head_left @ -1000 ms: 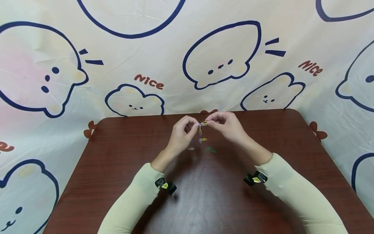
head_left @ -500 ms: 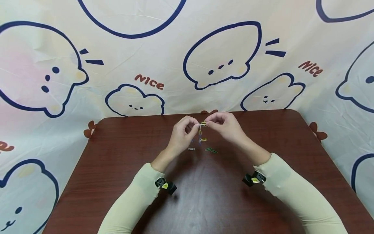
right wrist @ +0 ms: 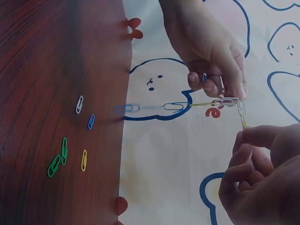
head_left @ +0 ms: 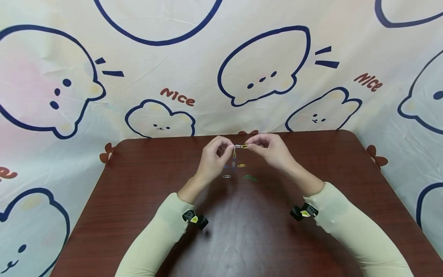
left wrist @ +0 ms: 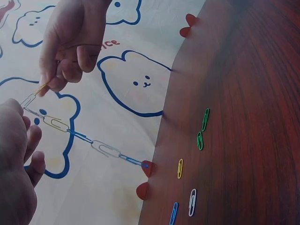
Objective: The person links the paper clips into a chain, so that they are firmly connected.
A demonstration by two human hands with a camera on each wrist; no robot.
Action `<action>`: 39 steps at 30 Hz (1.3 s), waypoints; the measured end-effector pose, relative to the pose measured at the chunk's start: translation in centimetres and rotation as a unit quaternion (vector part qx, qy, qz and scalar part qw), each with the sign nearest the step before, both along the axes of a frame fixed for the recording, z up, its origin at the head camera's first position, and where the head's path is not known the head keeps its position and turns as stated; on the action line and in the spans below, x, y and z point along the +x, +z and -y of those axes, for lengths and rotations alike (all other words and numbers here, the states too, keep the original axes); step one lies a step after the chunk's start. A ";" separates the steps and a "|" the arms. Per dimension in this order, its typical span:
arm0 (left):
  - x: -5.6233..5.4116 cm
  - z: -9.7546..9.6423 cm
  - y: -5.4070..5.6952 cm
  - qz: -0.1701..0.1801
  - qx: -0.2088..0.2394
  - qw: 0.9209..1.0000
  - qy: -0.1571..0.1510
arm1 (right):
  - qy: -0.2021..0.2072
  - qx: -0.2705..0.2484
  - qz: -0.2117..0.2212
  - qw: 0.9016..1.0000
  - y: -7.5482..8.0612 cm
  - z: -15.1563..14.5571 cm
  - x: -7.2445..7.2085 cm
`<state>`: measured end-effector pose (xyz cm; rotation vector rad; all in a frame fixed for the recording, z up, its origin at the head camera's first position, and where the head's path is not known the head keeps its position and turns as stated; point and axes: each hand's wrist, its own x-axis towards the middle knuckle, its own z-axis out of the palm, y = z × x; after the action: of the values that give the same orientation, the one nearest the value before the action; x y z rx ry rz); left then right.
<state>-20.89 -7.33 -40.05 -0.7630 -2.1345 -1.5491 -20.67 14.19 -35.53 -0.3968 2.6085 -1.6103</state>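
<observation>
Near the far edge of the table, my left hand (head_left: 215,157) pinches a chain of linked paperclips between thumb and fingertips. From that pinch the chain hangs down, with a yellow paperclip (left wrist: 56,124), a white paperclip (left wrist: 105,149) and blue ones among its links. A white paperclip (head_left: 238,146) spans the gap between the two hands. Linked to its other end is a yellow paperclip (head_left: 244,146), whose far end my right hand (head_left: 273,149) pinches between thumb and index finger. Fingertips hide part of the links at both pinches.
Loose paperclips lie on the dark wooden table (head_left: 228,238) below the hands: a yellow clip (head_left: 241,165), a white clip (head_left: 226,176), a blue clip (right wrist: 91,122) and two green clips (left wrist: 206,119). A cartoon-printed cloth (head_left: 207,77) hangs behind the table.
The hands have drawn slightly apart. The white and yellow paperclips between them, overlapping before, now stretch end to end in a line. The hanging chain has shifted a little left.
</observation>
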 end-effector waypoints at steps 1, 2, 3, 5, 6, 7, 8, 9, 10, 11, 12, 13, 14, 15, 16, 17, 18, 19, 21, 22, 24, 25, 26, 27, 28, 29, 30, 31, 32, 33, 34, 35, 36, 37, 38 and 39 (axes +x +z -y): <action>0.0 0.0 0.0 0.001 0.000 1.000 0.000 | 0.001 0.006 -0.003 1.000 0.0 0.0 0.0; 0.0 0.0 0.1 0.002 0.000 1.000 0.000 | 0.003 0.010 -0.005 1.000 0.0 -0.1 0.0; 0.0 0.0 0.1 0.003 0.000 1.000 0.000 | 0.004 0.014 -0.008 1.000 -0.1 -0.1 0.0; 0.1 0.0 0.1 0.004 -0.002 1.000 0.000 | 0.006 0.020 -0.015 1.000 -0.1 -0.2 0.1; 0.0 0.0 0.1 0.004 -0.004 1.000 0.001 | 0.007 0.021 -0.018 1.000 -0.1 -0.2 0.1; 0.0 0.1 0.0 0.004 -0.008 1.000 0.001 | 0.007 0.021 -0.021 1.000 -0.1 -0.2 0.1; 0.0 0.1 0.0 0.004 -0.011 1.000 0.002 | 0.005 0.019 -0.024 1.000 0.0 -0.2 0.1; 0.0 0.1 -0.1 0.002 -0.016 1.000 0.002 | 0.005 0.018 -0.026 1.000 0.0 -0.2 0.2; 0.0 0.2 -0.2 0.001 -0.021 1.000 0.003 | 0.003 0.017 -0.028 0.999 0.0 -0.2 0.2; 0.0 0.2 -0.3 0.000 -0.027 1.000 0.003 | 0.002 0.016 -0.029 0.999 0.0 -0.2 0.2; 0.0 0.2 -0.4 0.000 -0.032 0.999 0.003 | 0.000 0.015 -0.031 0.999 0.0 -0.1 0.2; 0.0 0.2 -0.5 -0.001 -0.037 0.999 0.003 | -0.001 0.013 -0.032 0.999 0.0 -0.1 0.3; 0.0 0.3 -0.6 -0.001 -0.042 0.999 0.002 | -0.001 0.012 -0.033 0.999 0.0 -0.1 0.3; 0.0 0.3 -0.7 -0.001 -0.047 0.999 0.001 | -0.001 0.011 -0.035 0.999 0.0 -0.1 0.3; 0.0 0.3 -0.8 0.000 -0.051 0.999 0.001 | -0.001 0.010 -0.036 0.999 0.0 0.0 0.3; 0.0 0.3 -1.0 0.002 -0.054 0.999 0.000 | -0.001 0.009 -0.037 0.999 0.0 0.0 0.4; 0.0 0.2 -1.1 0.003 -0.057 0.998 0.000 | 0.000 0.008 -0.038 0.999 0.1 0.0 0.4; 0.0 0.2 -1.1 0.005 -0.060 0.998 0.000 | 0.000 0.008 -0.040 0.999 0.1 0.0 0.4; 0.0 0.2 -1.2 0.007 -0.063 0.998 -0.001 | 0.000 0.009 -0.042 0.999 0.1 0.1 0.4; 0.0 0.2 -1.2 0.007 -0.064 0.998 -0.001 | -0.001 0.010 -0.043 0.999 0.1 0.1 0.4; -0.1 0.2 -1.2 0.008 -0.065 0.998 -0.002 | -0.002 0.013 -0.046 0.999 0.1 0.1 0.4; -0.1 0.2 -1.2 0.009 -0.066 0.998 -0.002 | -0.002 0.013 -0.048 0.999 0.2 0.1 0.4; 0.0 0.2 -1.2 0.010 -0.068 0.998 -0.003 | -0.002 0.014 -0.050 0.999 0.2 0.1 0.4; 0.0 0.2 -1.2 0.011 -0.069 0.998 -0.003 | -0.002 0.014 -0.052 0.999 0.2 0.1 0.5; 0.0 0.2 -1.2 0.012 -0.070 0.997 -0.004 | -0.002 0.015 -0.055 0.998 0.2 0.2 0.5; 0.0 0.2 -1.3 0.013 -0.072 0.997 -0.006 | -0.001 0.016 -0.057 0.998 0.2 0.2 0.5; 0.0 0.1 -1.3 0.014 -0.073 0.997 -0.007 | 0.000 0.016 -0.059 0.998 0.2 0.2 0.5; 0.0 0.1 -1.4 0.014 -0.074 0.997 -0.008 | 0.001 0.016 -0.061 0.998 0.2 0.2 0.5; 0.0 0.1 -1.5 0.012 -0.073 0.997 -0.010 | 0.002 0.016 -0.063 0.998 0.1 0.2 0.4; 0.0 0.1 -1.5 0.011 -0.071 0.997 -0.011 | 0.002 0.016 -0.064 0.998 0.1 0.1 0.4; 0.0 0.1 -1.5 0.010 -0.070 0.997 -0.012 | 0.002 0.017 -0.066 0.998 0.1 0.1 0.4; 0.0 0.1 -1.5 0.009 -0.066 0.998 -0.012 | 0.002 0.016 -0.067 0.998 0.0 0.1 0.4; -0.1 0.1 -1.4 0.007 -0.062 0.998 -0.013 | 0.002 0.016 -0.068 0.998 0.0 0.1 0.4; -0.1 0.1 -1.3 0.006 -0.058 0.998 -0.014 | 0.001 0.017 -0.069 0.997 0.0 0.1 0.4; -0.1 0.1 -1.2 0.005 -0.053 0.998 -0.015 | 0.000 0.018 -0.070 0.997 0.0 0.0 0.4; -0.1 0.1 -1.1 0.005 -0.048 0.999 -0.016 | -0.001 0.018 -0.071 0.997 0.0 0.0 0.4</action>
<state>-21.02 -7.39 -41.17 -0.8270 -2.2281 -1.4771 -20.24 14.18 -35.50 -0.5245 2.7362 -1.5885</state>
